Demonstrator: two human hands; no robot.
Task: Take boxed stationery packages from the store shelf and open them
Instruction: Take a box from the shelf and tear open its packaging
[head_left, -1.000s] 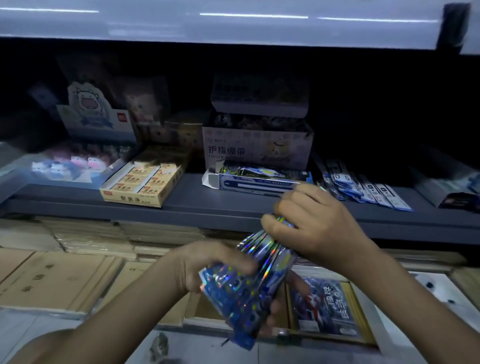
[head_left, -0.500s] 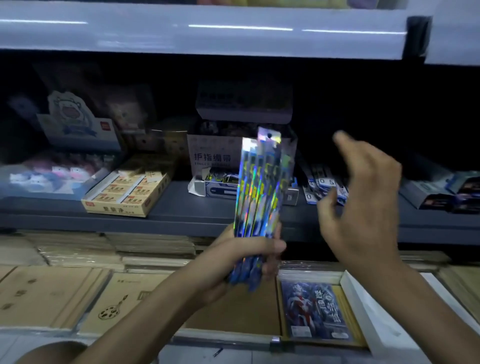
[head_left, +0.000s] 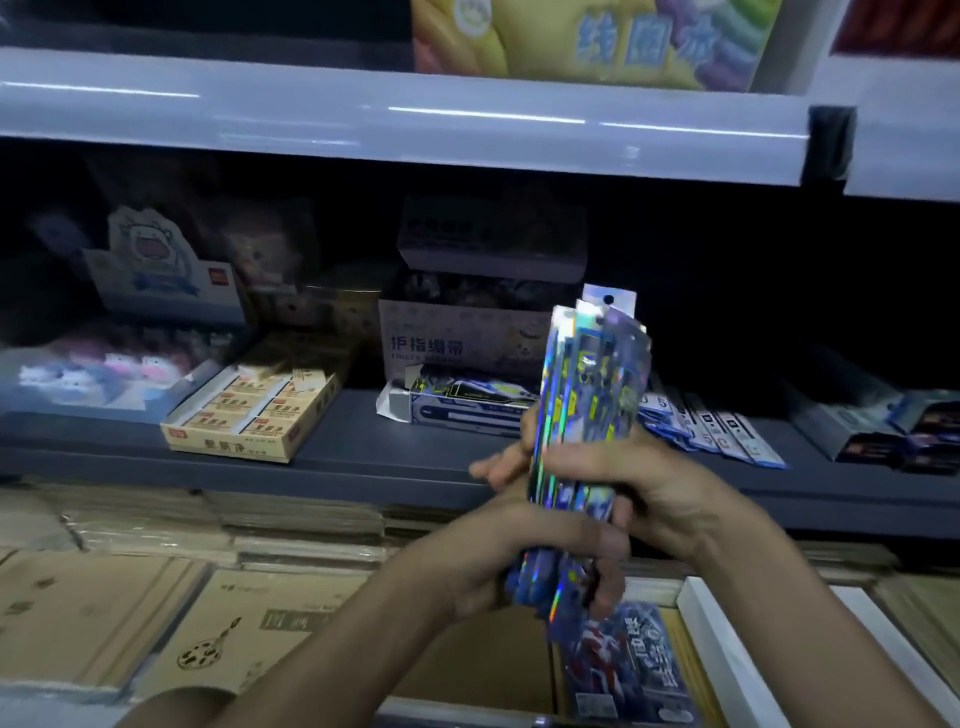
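We see the holo pack bundle (head_left: 592, 374) held upright, in front of the shelf (head_left: 337, 449). L grip (head_left: 519, 561) is wrapped round its bottom end, R grip (head_left: 649, 483) curled round the mid. Opened blue box (head_left: 467, 402) lies on shelf behind.

The packets (head_left: 587, 395) shimmer blue with rainbow foil; the eraser box (head_left: 254, 410) is tan, the shelf (head_left: 343, 441) dark grey, the notebooks (head_left: 98, 618) brown.

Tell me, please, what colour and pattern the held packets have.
The bundle of slim foil packets is blue with holographic rainbow streaks; the head view shows it best.
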